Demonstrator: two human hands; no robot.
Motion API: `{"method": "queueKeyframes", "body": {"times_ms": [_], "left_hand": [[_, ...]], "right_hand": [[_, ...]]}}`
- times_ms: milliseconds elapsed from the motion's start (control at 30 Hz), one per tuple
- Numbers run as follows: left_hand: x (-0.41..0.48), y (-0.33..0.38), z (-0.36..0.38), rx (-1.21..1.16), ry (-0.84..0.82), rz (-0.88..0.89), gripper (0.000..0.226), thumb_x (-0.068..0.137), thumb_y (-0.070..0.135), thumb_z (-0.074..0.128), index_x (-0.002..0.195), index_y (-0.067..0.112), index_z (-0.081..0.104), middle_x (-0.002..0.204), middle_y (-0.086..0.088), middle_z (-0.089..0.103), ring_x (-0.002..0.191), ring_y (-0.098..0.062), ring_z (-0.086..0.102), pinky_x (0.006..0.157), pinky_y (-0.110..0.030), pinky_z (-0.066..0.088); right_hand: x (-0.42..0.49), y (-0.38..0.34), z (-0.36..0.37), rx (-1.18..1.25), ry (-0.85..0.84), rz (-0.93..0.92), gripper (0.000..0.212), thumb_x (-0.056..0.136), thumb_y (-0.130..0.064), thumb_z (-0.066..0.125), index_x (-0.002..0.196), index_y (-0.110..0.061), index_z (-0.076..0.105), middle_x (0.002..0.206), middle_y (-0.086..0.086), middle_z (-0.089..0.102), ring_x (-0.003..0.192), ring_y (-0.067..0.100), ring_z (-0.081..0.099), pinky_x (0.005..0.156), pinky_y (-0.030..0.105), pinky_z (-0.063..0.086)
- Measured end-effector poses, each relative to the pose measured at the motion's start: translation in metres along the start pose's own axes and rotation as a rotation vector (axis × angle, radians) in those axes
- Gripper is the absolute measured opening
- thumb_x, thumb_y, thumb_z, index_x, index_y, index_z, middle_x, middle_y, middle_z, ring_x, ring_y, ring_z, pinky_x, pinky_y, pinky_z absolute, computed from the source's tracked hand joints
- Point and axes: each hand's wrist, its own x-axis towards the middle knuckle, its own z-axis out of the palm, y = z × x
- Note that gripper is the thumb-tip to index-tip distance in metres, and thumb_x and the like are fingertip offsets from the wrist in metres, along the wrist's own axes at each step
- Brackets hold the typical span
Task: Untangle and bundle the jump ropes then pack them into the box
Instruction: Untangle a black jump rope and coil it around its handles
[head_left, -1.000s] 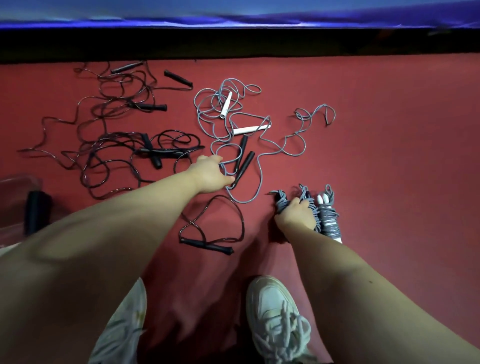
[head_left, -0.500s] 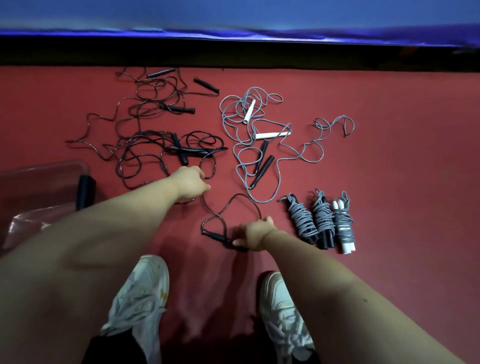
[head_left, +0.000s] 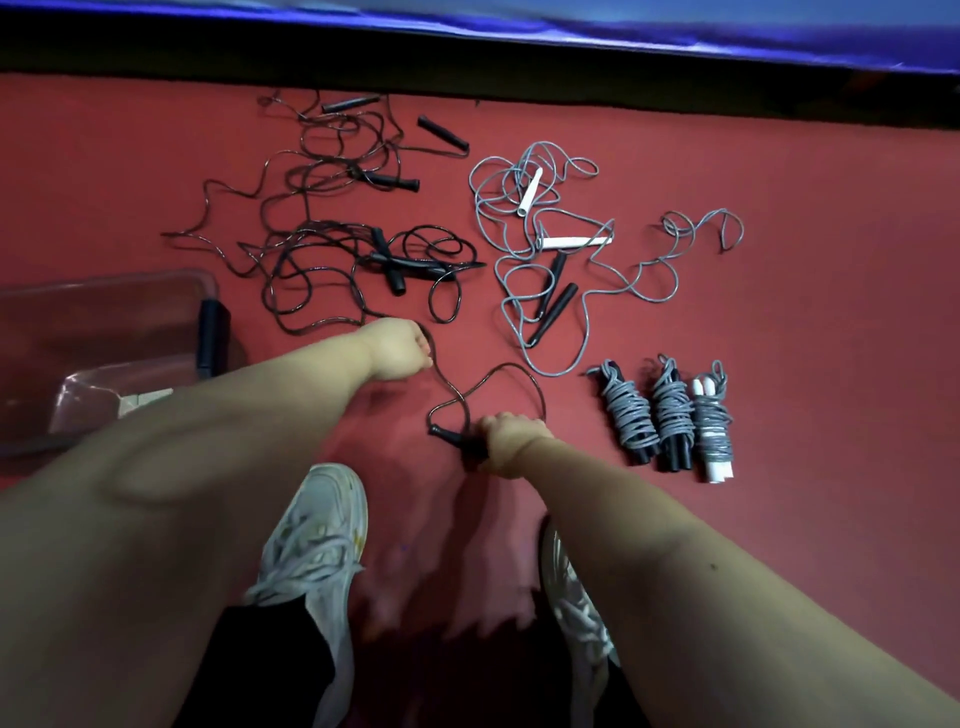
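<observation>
Down on a red floor (head_left: 779, 364), a person's right hand (head_left: 511, 441) curls its fingers round a black jump rope's handle (head_left: 449, 437) while the left hand (head_left: 397, 349) grips the same rope's cord (head_left: 452, 400) in curled fingers. Three wound bundles (head_left: 670, 410) lie just to the right; loose black ropes (head_left: 387, 260) and grey ropes (head_left: 574, 242) sprawl beyond, with the clear box (head_left: 104, 283) at left.

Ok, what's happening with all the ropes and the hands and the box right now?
Left hand: grips a black cord.
Right hand: grips that rope's black handle.
Held black rope: loose, unbundled.
Black rope pile: tangled.
Loose grey ropes: tangled, unbundled.
Three grey bundles: wound up, side by side, unpacked.
Clear box: no bundles seen inside.
</observation>
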Motion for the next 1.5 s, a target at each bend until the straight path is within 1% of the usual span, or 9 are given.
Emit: {"method": "queueKeyframes", "body": {"times_ms": [267,500,567,700,867,967,1100,1300,1500], "left_hand": [[0.013,-0.02,0.007,0.105,-0.065,0.017,0.027,0.091,0.017,0.058,0.118,0.014,0.061,0.125,-0.005,0.061,0.117,-0.022,0.055,0.099,-0.025,0.04],[0.001,-0.023,-0.022,0.207,-0.064,0.167,0.088,0.079,0.026,0.074,0.15,0.021,0.022,0.15,-0.01,0.03,0.136,-0.027,0.034,0.111,-0.029,0.029],[-0.006,-0.01,-0.031,0.214,-0.036,0.235,0.077,0.082,0.033,0.071,0.146,0.019,0.031,0.145,-0.009,0.039,0.132,-0.027,0.04,0.107,-0.029,0.033],[-0.029,0.016,-0.051,0.23,0.065,0.297,0.019,0.093,0.032,0.056,0.1,0.015,0.052,0.099,-0.007,0.059,0.096,-0.024,0.056,0.077,-0.027,0.038],[-0.065,0.025,-0.088,0.133,0.097,0.27,0.014,0.094,0.032,0.055,0.093,0.019,0.048,0.07,0.005,0.047,0.069,-0.017,0.047,0.054,-0.021,0.034],[-0.082,0.026,-0.102,-0.081,0.16,0.235,0.009,0.095,0.029,0.054,0.091,0.021,0.052,0.066,0.005,0.048,0.055,-0.012,0.042,0.048,-0.024,0.032],[-0.095,0.023,-0.128,-0.721,0.403,0.157,0.021,0.095,0.021,0.053,0.074,0.021,0.054,0.062,0.002,0.041,0.051,-0.012,0.031,0.046,-0.025,0.022],[-0.115,0.017,-0.151,-0.752,0.506,0.223,0.026,0.094,0.018,0.054,0.068,0.022,0.056,0.069,0.004,0.051,0.062,-0.012,0.039,0.057,-0.024,0.029],[-0.114,-0.005,-0.145,-1.054,0.102,0.419,0.019,0.098,0.012,0.048,0.099,0.023,0.063,0.087,0.002,0.058,0.082,-0.014,0.043,0.069,-0.022,0.032]], "right_hand": [[0.009,-0.009,0.004,0.151,0.01,-0.007,0.032,0.092,-0.014,0.047,0.123,-0.006,0.05,0.122,0.016,0.057,0.111,0.033,0.056,0.085,0.034,0.044],[-0.02,0.006,-0.105,0.363,0.159,-0.244,0.025,0.094,-0.02,0.055,0.115,-0.007,0.06,0.11,0.014,0.064,0.091,0.021,0.055,0.083,0.026,0.042],[-0.037,0.001,-0.136,0.367,0.225,-0.354,0.024,0.092,-0.02,0.058,0.113,-0.008,0.062,0.105,0.009,0.065,0.091,0.016,0.055,0.08,0.023,0.039],[-0.067,-0.011,-0.175,0.348,0.356,-0.467,0.024,0.092,-0.019,0.058,0.112,-0.006,0.062,0.1,0.007,0.064,0.089,0.015,0.053,0.075,0.02,0.038],[-0.08,-0.002,-0.196,0.277,0.467,-0.343,0.024,0.09,-0.013,0.055,0.114,-0.008,0.055,0.094,0.005,0.055,0.083,0.021,0.051,0.067,0.024,0.035],[-0.083,0.007,-0.208,0.443,0.501,-0.169,0.022,0.094,-0.017,0.049,0.115,-0.01,0.051,0.101,0.01,0.062,0.084,0.022,0.058,0.072,0.025,0.042],[-0.096,0.02,-0.216,0.509,0.441,0.03,0.028,0.099,-0.029,0.042,0.106,-0.008,0.06,0.09,0.011,0.057,0.072,0.021,0.052,0.056,0.025,0.038],[-0.138,-0.003,-0.236,1.164,0.563,-0.056,0.038,0.1,-0.041,0.035,0.073,-0.018,0.047,0.068,0.002,0.053,0.056,0.014,0.054,0.061,0.026,0.045],[-0.202,-0.071,-0.298,1.604,0.457,-0.415,0.039,0.103,-0.031,0.03,0.068,-0.016,0.04,0.042,-0.006,0.027,0.036,0.009,0.023,0.039,0.015,0.022]]}}
